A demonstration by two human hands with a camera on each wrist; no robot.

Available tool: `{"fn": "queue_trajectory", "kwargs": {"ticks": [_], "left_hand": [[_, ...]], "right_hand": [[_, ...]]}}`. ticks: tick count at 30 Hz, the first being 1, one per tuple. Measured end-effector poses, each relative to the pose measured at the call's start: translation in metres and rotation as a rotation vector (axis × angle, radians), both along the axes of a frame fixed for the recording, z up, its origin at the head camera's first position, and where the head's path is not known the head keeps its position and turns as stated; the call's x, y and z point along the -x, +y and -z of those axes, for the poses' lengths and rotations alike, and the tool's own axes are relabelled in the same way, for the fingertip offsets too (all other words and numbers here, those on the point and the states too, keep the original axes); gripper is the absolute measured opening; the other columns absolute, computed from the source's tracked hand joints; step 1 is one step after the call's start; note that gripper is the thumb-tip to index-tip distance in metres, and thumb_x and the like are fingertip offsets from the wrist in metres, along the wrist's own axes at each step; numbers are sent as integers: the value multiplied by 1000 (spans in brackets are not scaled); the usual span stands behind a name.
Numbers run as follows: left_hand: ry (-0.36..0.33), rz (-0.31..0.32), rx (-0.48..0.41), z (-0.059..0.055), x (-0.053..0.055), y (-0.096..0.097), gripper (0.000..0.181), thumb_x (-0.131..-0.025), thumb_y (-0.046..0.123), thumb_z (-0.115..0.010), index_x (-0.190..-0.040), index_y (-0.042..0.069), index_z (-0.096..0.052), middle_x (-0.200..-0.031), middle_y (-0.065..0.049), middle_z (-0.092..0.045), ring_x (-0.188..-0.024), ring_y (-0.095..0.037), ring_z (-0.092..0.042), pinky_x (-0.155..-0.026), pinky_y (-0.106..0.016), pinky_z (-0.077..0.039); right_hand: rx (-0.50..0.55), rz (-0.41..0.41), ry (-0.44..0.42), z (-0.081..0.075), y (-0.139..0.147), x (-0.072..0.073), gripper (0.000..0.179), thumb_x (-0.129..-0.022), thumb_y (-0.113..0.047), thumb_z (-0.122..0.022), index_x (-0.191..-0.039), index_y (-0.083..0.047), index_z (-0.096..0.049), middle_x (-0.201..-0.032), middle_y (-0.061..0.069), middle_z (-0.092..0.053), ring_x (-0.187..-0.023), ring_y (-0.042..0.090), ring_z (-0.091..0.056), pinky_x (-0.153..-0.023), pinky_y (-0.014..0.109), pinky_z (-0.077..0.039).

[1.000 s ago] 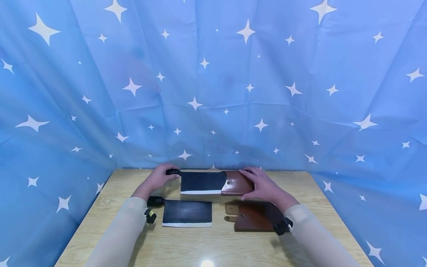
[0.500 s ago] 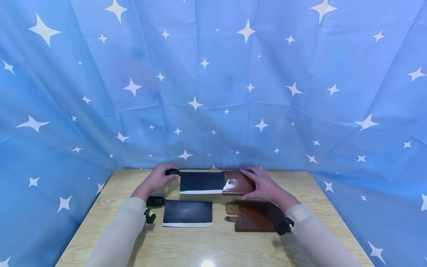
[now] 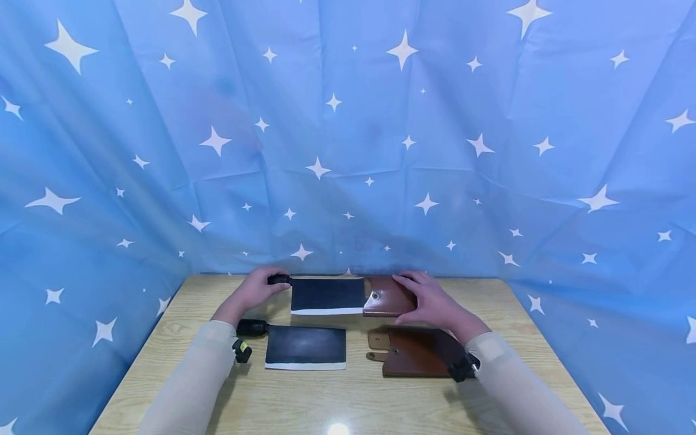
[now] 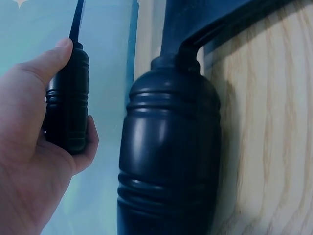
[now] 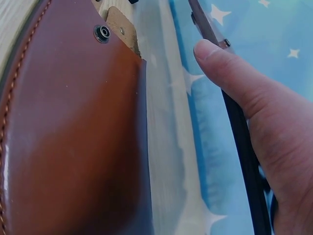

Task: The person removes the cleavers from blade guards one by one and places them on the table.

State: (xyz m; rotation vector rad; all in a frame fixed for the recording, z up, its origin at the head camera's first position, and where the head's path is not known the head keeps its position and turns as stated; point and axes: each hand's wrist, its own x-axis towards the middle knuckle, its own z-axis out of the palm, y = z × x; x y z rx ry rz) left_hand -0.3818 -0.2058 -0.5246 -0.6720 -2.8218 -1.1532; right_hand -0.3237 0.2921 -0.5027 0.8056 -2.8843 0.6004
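Note:
My left hand [image 3: 254,294] grips the black ridged handle [image 4: 68,105] of a cleaver, thumb along its neck. The cleaver's dark blade [image 3: 328,295], with a pale cutting edge, extends rightward. Its far end meets the mouth of a glossy brown leather sheath [image 3: 387,297], where a tan inner strip and a round snap show. My right hand [image 3: 432,305] holds that sheath by its right end, thumb at the lower side. In the right wrist view, the held sheath [image 5: 242,152] appears edge-on beneath the thumb.
Nearer to me, a second cleaver [image 3: 306,347] lies on the wood-grain table [image 3: 304,402], handle leftward. A second brown sheath [image 3: 410,356] with tan straps lies right of it, partly under my right wrist. A blue star-patterned curtain [image 3: 348,151] rises behind the table.
The held cleaver has shifted slightly left, and the sheath in my right hand very slightly right. More of the tan strip at the sheath's mouth shows. The lying cleaver and sheath stay put.

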Motion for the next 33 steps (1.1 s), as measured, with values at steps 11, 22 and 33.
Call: {"fn": "queue_trajectory", "kwargs": {"ticks": [11,22,33], "left_hand": [[9,0,22,-2,-2,-7,39,-107,29,-77,-140,8,-74,-136,-12,-72,-125,-34,-66,-104,-58,-54],[-17,-16,24,-9,-7,-11,39,-107,30,-77,-141,11,-74,-136,-12,-71,-119,-31,-68,-100,-55,-55],[31,-25,29,-5,-8,-21,37,-106,26,-78,-138,8,-75,-136,-15,-71,-125,-36,-66,-104,-59,-53]], "right_hand": [[13,-17,30,-7,5,-1,111,-77,-52,-101,-168,-15,-50,-167,16,-46,-153,42,-40,-119,66,-40],[3,-17,57,-6,14,1,112,-77,-52,-101,-168,-15,-48,-166,16,-46,-153,44,-40,-119,68,-38],[20,-42,80,5,26,5,115,-73,-48,-104,-167,-11,-49,-167,17,-46,-153,46,-40,-120,68,-36]]}}
